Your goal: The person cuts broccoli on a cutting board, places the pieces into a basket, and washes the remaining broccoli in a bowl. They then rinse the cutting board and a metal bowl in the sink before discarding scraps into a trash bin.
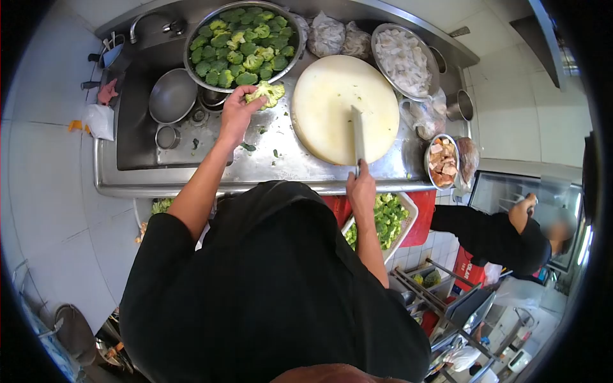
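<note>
A pale green broccoli piece (267, 95) is pinched between the fingers of my left hand (237, 113), just below the rim of a large metal bowl (189, 62) full of broccoli florets (246, 45). My right hand (362, 186) is closed around the handle of a cleaver (357, 134). The cleaver's blade rests over the lower part of a round, pale cutting board (319, 96), with its edge not clearly visible. Small green scraps lie on the board and on the steel counter (268, 169).
The sink (137, 137) with a metal bowl (173, 96) is at left. Bagged food (326, 34), a bowl of pale pieces (403, 60) and a meat bowl (442, 161) stand right. A broccoli basket (389, 220) sits below the counter. Another person (495, 236) is at far right.
</note>
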Demonstrator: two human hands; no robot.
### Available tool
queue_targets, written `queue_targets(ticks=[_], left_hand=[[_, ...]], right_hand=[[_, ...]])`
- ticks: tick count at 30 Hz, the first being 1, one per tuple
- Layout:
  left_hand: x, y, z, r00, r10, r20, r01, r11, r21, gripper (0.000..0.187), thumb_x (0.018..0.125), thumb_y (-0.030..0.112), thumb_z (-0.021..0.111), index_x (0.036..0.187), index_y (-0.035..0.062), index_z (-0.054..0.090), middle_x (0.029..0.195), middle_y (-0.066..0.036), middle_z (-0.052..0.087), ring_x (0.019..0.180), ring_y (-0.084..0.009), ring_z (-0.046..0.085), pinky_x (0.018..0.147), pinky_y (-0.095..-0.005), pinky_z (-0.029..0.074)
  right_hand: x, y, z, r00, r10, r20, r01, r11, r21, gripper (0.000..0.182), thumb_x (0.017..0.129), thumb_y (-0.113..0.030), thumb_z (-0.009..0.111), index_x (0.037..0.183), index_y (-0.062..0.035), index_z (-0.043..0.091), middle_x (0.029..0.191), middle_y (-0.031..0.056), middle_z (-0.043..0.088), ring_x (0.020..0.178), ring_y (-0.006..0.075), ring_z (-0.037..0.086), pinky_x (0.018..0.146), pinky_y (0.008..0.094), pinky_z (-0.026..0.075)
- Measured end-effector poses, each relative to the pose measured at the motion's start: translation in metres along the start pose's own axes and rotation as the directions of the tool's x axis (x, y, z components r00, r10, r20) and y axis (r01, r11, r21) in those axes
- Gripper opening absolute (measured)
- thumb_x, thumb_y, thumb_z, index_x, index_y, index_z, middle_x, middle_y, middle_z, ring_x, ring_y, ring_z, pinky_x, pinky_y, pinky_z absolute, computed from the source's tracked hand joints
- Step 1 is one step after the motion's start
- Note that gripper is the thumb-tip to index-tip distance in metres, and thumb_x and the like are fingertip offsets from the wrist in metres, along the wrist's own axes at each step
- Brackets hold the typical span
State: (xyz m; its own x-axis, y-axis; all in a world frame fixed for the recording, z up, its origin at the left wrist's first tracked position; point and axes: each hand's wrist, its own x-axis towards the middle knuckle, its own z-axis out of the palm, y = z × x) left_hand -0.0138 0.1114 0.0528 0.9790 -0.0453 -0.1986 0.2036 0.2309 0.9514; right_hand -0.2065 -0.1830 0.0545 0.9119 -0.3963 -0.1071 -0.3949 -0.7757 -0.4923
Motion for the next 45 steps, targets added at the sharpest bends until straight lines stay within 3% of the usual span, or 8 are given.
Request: queue_targets(ticks=[5, 8, 10, 15, 21, 24, 28, 45], left_hand=[[0.002, 0.004, 0.008, 0.997, -0.014, 0.072, 0.02, 0.997, -0.08, 0.025, 0.091, 0.012, 0.071, 0.113, 0.005, 0.062, 0.099, -0.002, 0.067, 0.089, -0.0086, 0.061, 0.077, -0.023, 0.046], [-0.002, 0.01, 0.034, 0.985, 0.098, 0.142, -0.096, 0.995, -0.023, 0.023, 0.088, 0.009, 0.074, 0.108, 0.0033, 0.063, 0.115, -0.007, 0.064, 0.1, -0.0119, 0.06, 0.089, -0.0261, 0.049], [0.006, -0.01, 0.048, 0.966, 0.184, 0.179, -0.202, 0.976, 0.086, 0.024, 0.085, 0.006, 0.076, 0.105, 0.0022, 0.063, 0.129, -0.012, 0.06, 0.112, -0.0171, 0.059, 0.1, -0.0288, 0.048], [0.012, -0.069, 0.08, 0.9, 0.327, 0.29, -0.421, 0.827, 0.374, 0.027, 0.077, 0.014, 0.082, 0.096, 0.0036, 0.065, 0.123, -0.015, 0.061, 0.115, -0.0268, 0.059, 0.099, -0.0361, 0.047], [0.014, -0.067, 0.086, 0.9, 0.222, 0.374, -0.416, 0.694, 0.587, 0.044, 0.074, 0.02, 0.083, 0.11, 0.0059, 0.06, 0.108, -0.017, 0.061, 0.102, -0.0358, 0.061, 0.091, -0.0409, 0.049], [0.017, -0.056, 0.076, 0.842, 0.222, 0.492, -0.524, 0.555, 0.647, 0.058, 0.077, 0.026, 0.082, 0.127, 0.0091, 0.06, 0.104, -0.015, 0.061, 0.095, -0.027, 0.062, 0.085, -0.037, 0.05], [0.023, -0.047, 0.068, 0.875, 0.06, 0.481, -0.375, 0.713, 0.593, 0.052, 0.074, 0.024, 0.086, 0.118, 0.0046, 0.066, 0.101, -0.01, 0.06, 0.079, -0.0156, 0.055, 0.073, -0.0282, 0.05], [0.021, -0.067, 0.066, 0.872, 0.224, 0.434, -0.436, 0.758, 0.484, 0.052, 0.075, 0.014, 0.086, 0.121, -0.0006, 0.066, 0.107, -0.008, 0.06, 0.082, -0.0154, 0.056, 0.077, -0.0276, 0.05]], right_hand=[[-0.014, -0.053, -0.002, 0.925, -0.092, 0.369, -0.019, 0.958, 0.286, 0.044, 0.091, -0.019, 0.065, 0.132, -0.0027, 0.059, 0.083, 0.0279, 0.066, 0.068, 0.0377, 0.062, 0.07, 0.0437, 0.051], [-0.017, -0.062, -0.003, 0.913, -0.06, 0.405, -0.105, 0.922, 0.373, 0.042, 0.093, -0.025, 0.067, 0.131, -0.0068, 0.061, 0.079, 0.0253, 0.065, 0.063, 0.0327, 0.056, 0.067, 0.0399, 0.049], [-0.017, -0.048, -0.003, 0.95, 0.012, 0.312, -0.111, 0.947, 0.302, 0.042, 0.095, -0.027, 0.064, 0.13, -0.0052, 0.061, 0.082, 0.0272, 0.065, 0.067, 0.0349, 0.059, 0.069, 0.0412, 0.05], [-0.023, -0.014, -0.014, 0.981, 0.142, 0.131, -0.177, 0.935, 0.309, 0.037, 0.097, -0.03, 0.058, 0.116, 0.001, 0.063, 0.088, 0.0318, 0.066, 0.083, 0.0449, 0.066, 0.076, 0.0479, 0.05], [-0.025, 0.003, -0.012, 0.944, 0.226, 0.242, -0.272, 0.946, 0.178, 0.033, 0.09, -0.021, 0.053, 0.109, 0.0042, 0.059, 0.093, 0.0357, 0.063, 0.092, 0.0515, 0.062, 0.081, 0.0533, 0.048], [-0.026, -0.013, -0.014, 0.965, 0.209, 0.159, -0.241, 0.947, 0.213, 0.03, 0.093, -0.022, 0.055, 0.107, 0.0044, 0.06, 0.09, 0.0358, 0.063, 0.09, 0.0525, 0.062, 0.08, 0.0541, 0.048], [-0.032, -0.04, -0.026, 0.975, 0.167, 0.148, -0.201, 0.947, 0.25, 0.031, 0.096, -0.027, 0.058, 0.106, 0.0022, 0.062, 0.084, 0.0335, 0.063, 0.086, 0.0525, 0.061, 0.073, 0.0536, 0.048], [-0.022, -0.062, -0.033, 0.981, 0.026, 0.194, -0.037, 0.998, 0.056, 0.025, 0.098, -0.026, 0.055, 0.108, -0.003, 0.061, 0.077, 0.0306, 0.064, 0.077, 0.0506, 0.063, 0.07, 0.0595, 0.048]])
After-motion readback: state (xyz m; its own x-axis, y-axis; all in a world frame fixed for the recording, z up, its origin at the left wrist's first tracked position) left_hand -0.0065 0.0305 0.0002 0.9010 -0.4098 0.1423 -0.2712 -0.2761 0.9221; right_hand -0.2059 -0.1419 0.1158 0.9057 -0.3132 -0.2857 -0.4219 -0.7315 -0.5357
